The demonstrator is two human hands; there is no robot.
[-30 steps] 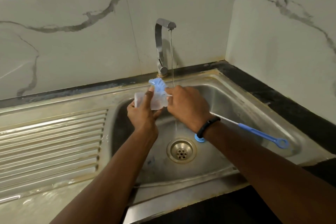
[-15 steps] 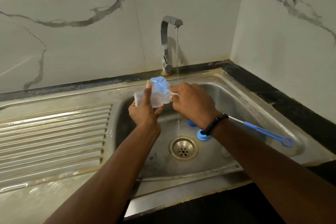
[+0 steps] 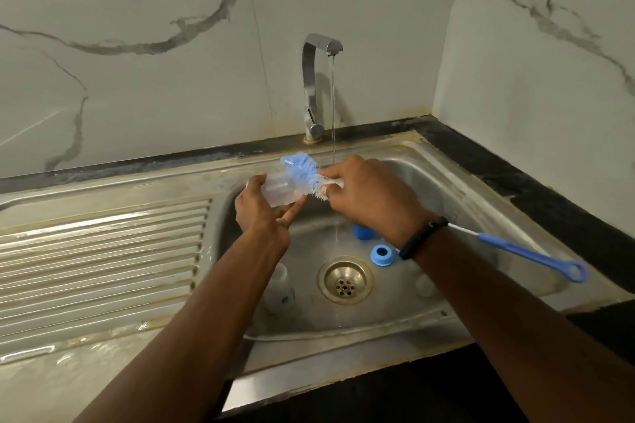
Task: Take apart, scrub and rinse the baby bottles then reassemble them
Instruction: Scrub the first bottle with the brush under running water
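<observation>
My left hand [image 3: 262, 213] grips a clear baby bottle [image 3: 280, 189] on its side above the sink basin. My right hand [image 3: 371, 197] grips a blue-and-white bottle brush [image 3: 302, 172] by its stem, its bristles lying across the bottle's open mouth. The brush's blue looped handle [image 3: 536, 259] sticks out past my right wrist. A second clear bottle [image 3: 280, 288] lies on the basin floor near my left forearm. A blue collar ring [image 3: 381, 254] and another blue part [image 3: 362, 232] sit by the drain.
The steel sink [image 3: 443, 161] has a drain [image 3: 344, 280] at its middle and a ribbed drainboard [image 3: 103, 257] on the left. The tap [image 3: 318, 86] runs a thin stream of water. A pale round part [image 3: 426, 283] lies at the right of the basin. Marble walls stand behind and right.
The brush head has come further out of the bottle, toward the right. Both hands have shifted slightly, and the second bottle on the basin floor now shows.
</observation>
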